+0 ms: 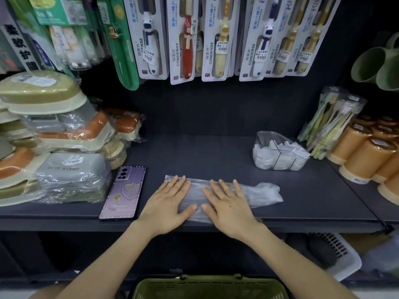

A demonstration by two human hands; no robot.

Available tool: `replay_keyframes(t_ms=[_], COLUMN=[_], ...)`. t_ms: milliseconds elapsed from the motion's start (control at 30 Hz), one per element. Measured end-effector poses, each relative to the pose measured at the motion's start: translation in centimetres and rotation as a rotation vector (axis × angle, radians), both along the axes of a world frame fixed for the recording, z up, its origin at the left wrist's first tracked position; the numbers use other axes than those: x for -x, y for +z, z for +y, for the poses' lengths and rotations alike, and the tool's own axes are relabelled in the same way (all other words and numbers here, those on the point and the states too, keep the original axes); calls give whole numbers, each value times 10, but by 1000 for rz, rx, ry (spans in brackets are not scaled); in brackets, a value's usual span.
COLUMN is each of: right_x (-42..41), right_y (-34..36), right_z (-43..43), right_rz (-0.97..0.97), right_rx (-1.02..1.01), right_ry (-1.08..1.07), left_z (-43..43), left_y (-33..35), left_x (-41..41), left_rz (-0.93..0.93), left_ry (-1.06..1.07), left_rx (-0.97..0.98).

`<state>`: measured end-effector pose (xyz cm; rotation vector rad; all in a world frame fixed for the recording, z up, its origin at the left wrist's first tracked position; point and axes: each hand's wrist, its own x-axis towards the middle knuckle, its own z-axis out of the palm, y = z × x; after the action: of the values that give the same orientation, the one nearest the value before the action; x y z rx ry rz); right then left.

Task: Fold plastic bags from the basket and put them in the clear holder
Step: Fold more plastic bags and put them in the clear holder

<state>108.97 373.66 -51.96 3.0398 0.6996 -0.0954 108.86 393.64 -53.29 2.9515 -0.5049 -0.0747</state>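
On the dark shelf (205, 152), which fills the middle of the view, a person works with both bare hands. Above it hang rows of carded toothbrush packs (216, 39). A stack of wrapped soap boxes (54, 134) in cream, orange and grey takes up the left end of the shelf. Rows of orange cups (364, 156) stand at the right end, with clear tubes of toothbrushes (330, 124) leaning just behind them. Below the shelf's front edge, at the bottom of the view, is the rim of an olive-green basket (207, 288).

The plastic bag (259, 193) lies flat near the front edge as a long clear strip running left to right, its crumpled right end free of the hands. The clear holder (267, 137) sits further back and to the right, well apart from the bag, with folded white bags inside. A purple phone (124, 192) lies face down just left of the hands.

The left hand (170, 203) presses on the strip's left part and the right hand (226, 203) on its middle. Both sets of fingers (177, 184) are straight and slightly spread, palms down, and the thumbs nearly meet on the plastic.
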Motion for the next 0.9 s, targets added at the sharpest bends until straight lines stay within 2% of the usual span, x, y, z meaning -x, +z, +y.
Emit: replay_keyframes(t_ms=[233, 300, 367, 500, 600, 700, 800, 900], right_x=[10, 12, 10, 8, 8, 5, 8, 18], right_y=[-4, 2, 7, 10, -7, -8, -9, -5], right_z=[-97, -114, -115, -54, -9, -24, -64, -80], right_rz=[8, 57, 11, -159, -43, 88, 41, -110], right_rx=[16, 13, -29, -132, -128, -140, -151, -213], right_ry=[-240, -302, -336, -167, -26, -85, -141, 16], left_z=[0, 0, -1, -1, -1, -1, -1, 0], left_y=[1, 2, 2, 2, 3, 3, 3, 4], left_x=[0, 0, 1, 1, 1, 0, 1, 1], left_rz=[6, 13, 13, 16, 28, 27, 23, 33], left_ry=[23, 22, 21, 28, 35, 30, 19, 8], left_rx=[8, 13, 9, 9, 7, -12, -7, -2])
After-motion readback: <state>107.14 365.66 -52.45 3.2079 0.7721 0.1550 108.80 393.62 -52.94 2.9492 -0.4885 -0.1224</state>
